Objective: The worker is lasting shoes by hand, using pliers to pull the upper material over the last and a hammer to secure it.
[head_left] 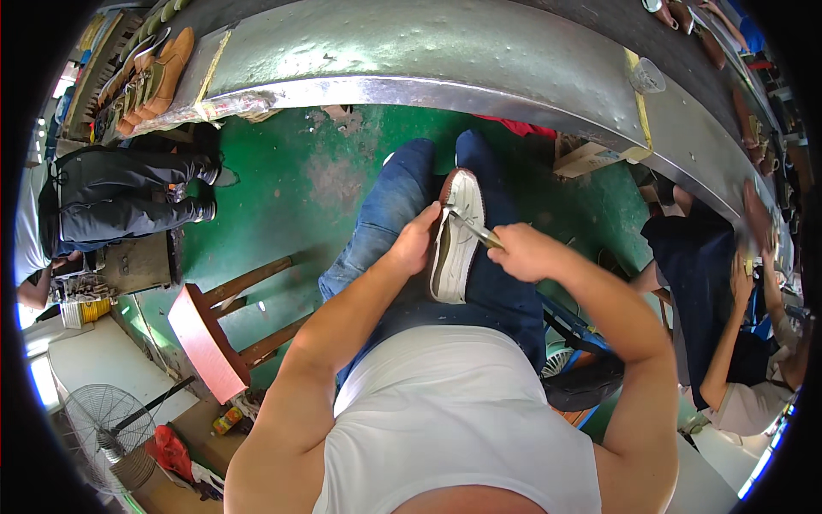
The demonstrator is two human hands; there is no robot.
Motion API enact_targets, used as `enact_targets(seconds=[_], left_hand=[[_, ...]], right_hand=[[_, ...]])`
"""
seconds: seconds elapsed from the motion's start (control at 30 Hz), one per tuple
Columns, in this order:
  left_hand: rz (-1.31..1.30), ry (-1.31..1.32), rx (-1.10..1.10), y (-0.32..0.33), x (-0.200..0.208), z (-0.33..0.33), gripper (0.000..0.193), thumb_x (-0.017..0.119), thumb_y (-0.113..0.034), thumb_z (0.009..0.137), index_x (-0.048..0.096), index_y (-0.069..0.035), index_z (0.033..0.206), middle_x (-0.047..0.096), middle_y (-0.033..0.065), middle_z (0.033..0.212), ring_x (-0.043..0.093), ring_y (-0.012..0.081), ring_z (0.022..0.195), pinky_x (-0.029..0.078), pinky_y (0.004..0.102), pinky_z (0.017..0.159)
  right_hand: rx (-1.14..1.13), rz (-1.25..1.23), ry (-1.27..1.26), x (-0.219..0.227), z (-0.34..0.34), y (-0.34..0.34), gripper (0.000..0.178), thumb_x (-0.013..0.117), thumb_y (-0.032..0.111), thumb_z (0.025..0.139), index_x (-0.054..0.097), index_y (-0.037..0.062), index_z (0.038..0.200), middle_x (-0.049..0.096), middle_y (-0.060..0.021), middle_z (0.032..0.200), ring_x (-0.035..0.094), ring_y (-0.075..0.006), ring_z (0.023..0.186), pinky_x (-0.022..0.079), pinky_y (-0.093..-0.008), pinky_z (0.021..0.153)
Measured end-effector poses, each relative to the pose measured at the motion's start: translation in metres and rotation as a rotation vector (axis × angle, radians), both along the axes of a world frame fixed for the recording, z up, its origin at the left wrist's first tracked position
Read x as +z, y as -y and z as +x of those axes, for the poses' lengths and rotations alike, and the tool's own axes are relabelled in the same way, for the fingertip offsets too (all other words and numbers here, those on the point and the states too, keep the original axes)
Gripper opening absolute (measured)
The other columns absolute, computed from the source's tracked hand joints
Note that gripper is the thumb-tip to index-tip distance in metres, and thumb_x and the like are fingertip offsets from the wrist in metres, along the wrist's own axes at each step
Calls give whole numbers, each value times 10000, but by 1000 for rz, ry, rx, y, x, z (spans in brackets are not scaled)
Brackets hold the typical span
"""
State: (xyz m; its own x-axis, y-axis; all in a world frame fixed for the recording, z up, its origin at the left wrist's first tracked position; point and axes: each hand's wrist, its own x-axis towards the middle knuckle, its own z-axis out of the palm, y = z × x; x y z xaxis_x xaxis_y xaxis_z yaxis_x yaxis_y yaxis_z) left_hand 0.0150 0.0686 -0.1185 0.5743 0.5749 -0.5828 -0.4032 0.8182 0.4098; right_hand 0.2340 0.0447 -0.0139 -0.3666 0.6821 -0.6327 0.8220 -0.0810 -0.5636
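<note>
Across my thighs lies a white shoe with a brown edge around its sole, toe pointing away from me. My left hand grips its left side near the toe, thumb close to the upper's edge. In my right hand is a slim hand tool, with a metal front end and a darker handle; its exact kind is unclear. The tool's tip reaches the shoe's upper beside my left thumb. My right fingers are wrapped around the handle.
A metal-covered bench curves across the front, with brown shoes at its left. A wooden stool stands to my left, near a wire-cage fan. People work on both sides; a cardboard box sits under the bench.
</note>
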Motion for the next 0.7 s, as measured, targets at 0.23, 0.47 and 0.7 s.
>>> enact_targets(seconds=[0.23,0.47,0.7], left_hand=[[203,-175,-77,-9,-3,-4,583,589,-414,997,438,-91,1459,605,56,1294,578,179,1176,483,377,1018],[135,-235,-101,-8,-2,8,604,669,-381,960,457,-101,1451,629,69,1237,609,178,1107,522,371,953],[108,-236,-56,-14,2,12,540,699,-335,941,527,-60,1372,663,76,1190,642,187,1060,532,377,926]], right_hand=[[-415,-45,-220,-19,-27,37,267,606,220,947,604,-46,976,664,-200,798,680,-335,797,529,-440,635],[-680,-562,-729,-48,-2,39,301,572,216,987,577,-37,1151,648,-97,1004,671,-175,841,602,-332,596],[-943,-280,-675,-66,-43,64,298,578,287,998,623,37,842,618,-48,668,523,-105,520,391,-247,451]])
